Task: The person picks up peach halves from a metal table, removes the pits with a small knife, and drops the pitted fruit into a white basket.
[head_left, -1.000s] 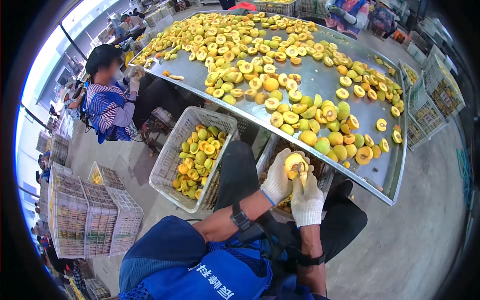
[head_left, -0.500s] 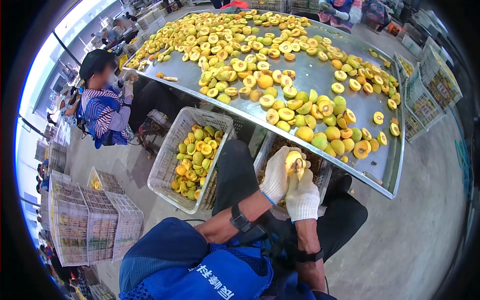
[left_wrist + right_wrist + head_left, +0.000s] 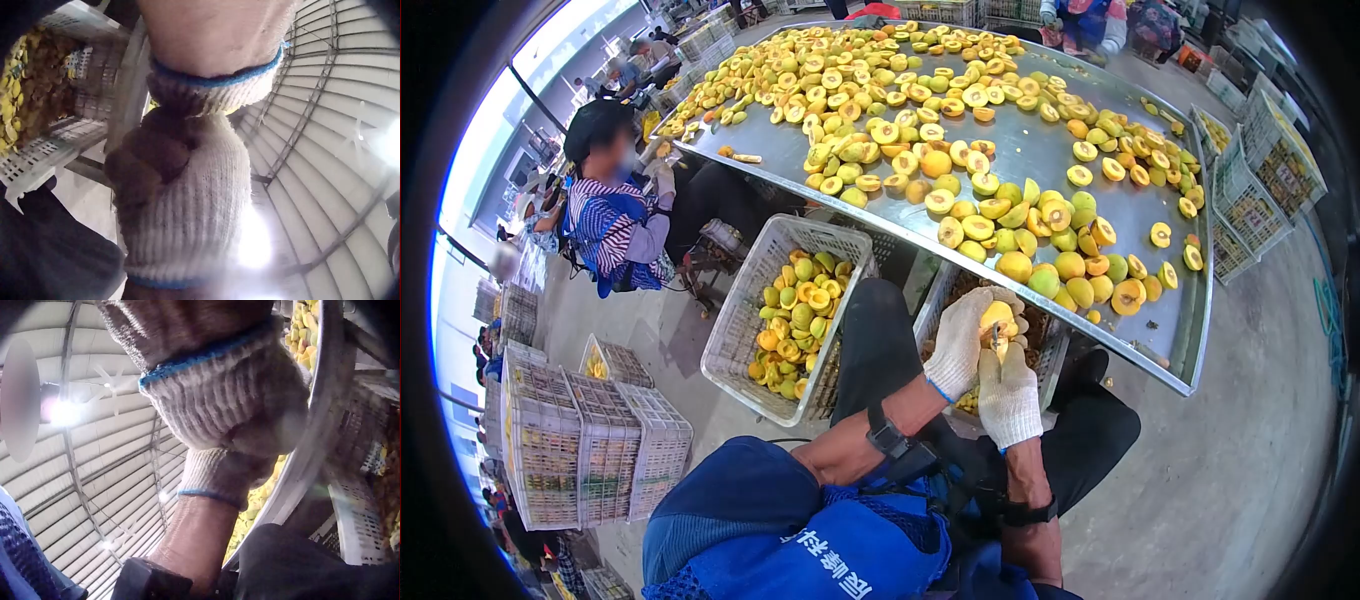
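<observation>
In the head view, my gloved left hand [image 3: 963, 345] grips a cut yellow fruit [image 3: 997, 316], fingers curled around it. My gloved right hand [image 3: 1009, 398] pinches a small metal tool [image 3: 1001, 348] against the fruit, just below it; the tool's shape is mostly hidden. In the left wrist view, the left glove [image 3: 212, 94] touches the right glove [image 3: 187, 209]. The right wrist view shows the right glove [image 3: 222, 400] above the left glove [image 3: 212, 470], with the fruit hidden. Halved fruits [image 3: 1055, 215] lie spread over the metal table [image 3: 1140, 230] beyond both hands.
A crate [image 3: 730, 335] of halved fruit stands left of my knee [image 3: 870, 330]. Another crate [image 3: 1052, 355] sits below my hands, under the table edge. A seated person [image 3: 615, 215] works at the left; stacked crates [image 3: 605, 450] stand nearby.
The fruit and tool stay in my hands, which have shifted slightly and turned the fruit a little. The head view has moved slightly. The seated person's hands have moved.
</observation>
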`<action>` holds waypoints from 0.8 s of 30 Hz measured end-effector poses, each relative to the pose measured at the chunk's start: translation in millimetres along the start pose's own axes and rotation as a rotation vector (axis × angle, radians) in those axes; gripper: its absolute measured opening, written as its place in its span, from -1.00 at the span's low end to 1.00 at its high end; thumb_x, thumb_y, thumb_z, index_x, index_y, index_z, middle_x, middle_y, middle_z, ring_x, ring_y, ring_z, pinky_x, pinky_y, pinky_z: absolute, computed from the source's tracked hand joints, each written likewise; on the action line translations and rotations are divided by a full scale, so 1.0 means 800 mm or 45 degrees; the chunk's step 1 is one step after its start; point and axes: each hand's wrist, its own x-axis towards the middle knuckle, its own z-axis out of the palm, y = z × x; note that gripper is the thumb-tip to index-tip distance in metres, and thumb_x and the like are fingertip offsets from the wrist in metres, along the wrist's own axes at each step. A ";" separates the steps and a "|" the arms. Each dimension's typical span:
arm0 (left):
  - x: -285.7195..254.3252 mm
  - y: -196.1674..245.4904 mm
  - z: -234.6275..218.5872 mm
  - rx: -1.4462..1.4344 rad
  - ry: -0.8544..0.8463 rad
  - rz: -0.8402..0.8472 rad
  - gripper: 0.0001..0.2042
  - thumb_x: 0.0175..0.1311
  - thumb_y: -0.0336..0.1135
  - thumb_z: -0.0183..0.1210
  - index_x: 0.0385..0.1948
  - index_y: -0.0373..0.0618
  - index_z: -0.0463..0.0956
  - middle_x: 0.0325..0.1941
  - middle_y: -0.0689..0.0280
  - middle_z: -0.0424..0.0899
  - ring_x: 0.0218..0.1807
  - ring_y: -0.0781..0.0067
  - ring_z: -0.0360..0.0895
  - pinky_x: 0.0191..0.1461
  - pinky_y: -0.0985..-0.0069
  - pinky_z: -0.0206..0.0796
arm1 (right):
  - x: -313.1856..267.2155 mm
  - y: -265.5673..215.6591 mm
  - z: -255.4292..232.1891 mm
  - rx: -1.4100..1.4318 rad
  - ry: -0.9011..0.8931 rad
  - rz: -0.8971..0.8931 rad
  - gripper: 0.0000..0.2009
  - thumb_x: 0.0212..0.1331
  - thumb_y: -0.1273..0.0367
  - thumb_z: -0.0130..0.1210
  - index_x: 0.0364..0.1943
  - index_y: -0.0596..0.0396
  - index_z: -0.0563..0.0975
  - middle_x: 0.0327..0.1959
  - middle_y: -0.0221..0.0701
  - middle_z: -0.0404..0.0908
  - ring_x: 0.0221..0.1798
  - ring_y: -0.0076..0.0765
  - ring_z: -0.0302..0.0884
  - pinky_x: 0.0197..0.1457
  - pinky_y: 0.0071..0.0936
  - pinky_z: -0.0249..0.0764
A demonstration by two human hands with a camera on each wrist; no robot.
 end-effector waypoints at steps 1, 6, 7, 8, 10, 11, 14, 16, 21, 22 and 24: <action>-0.001 0.001 0.000 0.000 -0.005 0.004 -0.69 0.49 -0.18 -0.04 -0.11 -0.28 0.52 -0.25 0.10 0.65 -0.30 0.15 0.66 -0.19 0.23 0.61 | 0.000 0.001 -0.001 0.000 0.004 -0.005 -0.73 0.45 0.35 0.06 0.04 0.31 0.44 -0.24 0.11 0.65 -0.12 0.25 0.68 -0.11 -0.08 0.54; -0.001 0.004 -0.004 0.028 0.036 -0.024 -0.63 0.55 -0.17 -0.09 -0.21 -0.31 0.58 -0.36 0.13 0.68 -0.42 0.30 0.66 -0.31 0.36 0.61 | -0.003 0.014 0.002 0.118 -0.044 -0.093 -0.75 0.44 0.35 0.08 -0.01 0.31 0.47 -0.25 0.10 0.65 -0.13 0.22 0.69 -0.10 -0.11 0.53; -0.003 0.008 -0.001 0.027 0.040 -0.019 -0.63 0.55 -0.17 -0.09 -0.21 -0.31 0.58 -0.36 0.13 0.68 -0.42 0.30 0.66 -0.31 0.36 0.61 | -0.003 0.017 0.005 0.118 -0.049 -0.097 -0.75 0.44 0.35 0.08 -0.01 0.31 0.47 -0.25 0.10 0.65 -0.13 0.22 0.69 -0.10 -0.11 0.53; -0.005 0.013 0.003 0.158 0.022 0.034 -0.61 0.55 -0.16 -0.10 -0.26 -0.31 0.59 -0.39 0.13 0.68 -0.44 0.32 0.65 -0.33 0.39 0.59 | -0.004 0.020 0.009 0.226 -0.037 -0.123 -0.75 0.44 0.35 0.08 -0.02 0.30 0.47 -0.27 0.09 0.65 -0.16 0.21 0.69 -0.12 -0.12 0.52; -0.005 0.020 0.005 0.291 0.004 0.092 -0.59 0.56 -0.15 -0.12 -0.30 -0.32 0.60 -0.41 0.12 0.68 -0.47 0.33 0.64 -0.35 0.41 0.58 | -0.005 0.017 0.011 0.336 -0.025 -0.156 -0.76 0.45 0.35 0.07 -0.03 0.30 0.48 -0.29 0.08 0.65 -0.19 0.20 0.69 -0.14 -0.12 0.52; -0.003 0.020 0.004 0.331 -0.026 0.096 -0.57 0.56 -0.14 -0.12 -0.33 -0.32 0.60 -0.42 0.12 0.69 -0.48 0.33 0.64 -0.37 0.44 0.57 | -0.008 0.010 0.008 0.226 -0.021 -0.104 -0.77 0.46 0.35 0.06 -0.04 0.29 0.48 -0.29 0.02 0.67 -0.24 0.12 0.68 -0.15 -0.12 0.52; 0.000 0.023 0.001 0.440 -0.079 0.097 -0.55 0.56 -0.13 -0.14 -0.32 -0.34 0.61 -0.40 0.10 0.70 -0.47 0.31 0.65 -0.36 0.44 0.55 | -0.011 0.007 0.014 0.194 0.033 -0.105 -0.82 0.47 0.37 0.04 -0.10 0.25 0.49 -0.34 -0.17 0.66 -0.35 -0.09 0.63 -0.25 -0.19 0.50; -0.001 0.024 -0.001 0.509 -0.093 0.090 -0.54 0.56 -0.12 -0.15 -0.29 -0.35 0.61 -0.38 0.08 0.70 -0.45 0.28 0.66 -0.32 0.43 0.54 | -0.012 0.025 0.026 0.275 0.073 -0.152 -0.85 0.47 0.37 0.04 -0.15 0.22 0.49 -0.38 -0.29 0.64 -0.42 -0.22 0.60 -0.33 -0.25 0.48; -0.002 0.036 0.005 0.698 -0.408 0.341 -0.48 0.58 -0.12 -0.18 -0.37 -0.38 0.64 -0.40 0.12 0.72 -0.45 0.35 0.66 -0.30 0.48 0.51 | -0.011 0.034 0.028 0.562 -0.070 -0.219 -0.90 0.50 0.35 -0.01 -0.24 -0.02 0.42 -0.55 -0.58 0.34 -0.60 -0.59 0.34 -0.58 -0.62 0.16; -0.001 0.037 0.006 0.695 -0.404 0.353 -0.48 0.58 -0.12 -0.18 -0.37 -0.38 0.64 -0.40 0.12 0.72 -0.45 0.35 0.66 -0.30 0.48 0.51 | -0.010 0.032 0.021 0.559 -0.076 -0.229 -0.90 0.50 0.35 -0.01 -0.24 -0.02 0.42 -0.55 -0.58 0.34 -0.60 -0.59 0.34 -0.58 -0.62 0.16; 0.000 0.037 0.004 0.644 -0.510 0.292 -0.48 0.58 -0.12 -0.18 -0.41 -0.37 0.64 -0.42 0.14 0.72 -0.44 0.38 0.65 -0.27 0.50 0.49 | -0.012 0.029 0.005 1.249 -0.360 0.229 -0.86 0.45 0.36 0.01 -0.28 0.08 0.50 -0.59 -0.47 0.38 -0.56 -0.43 0.44 -0.49 -0.43 0.34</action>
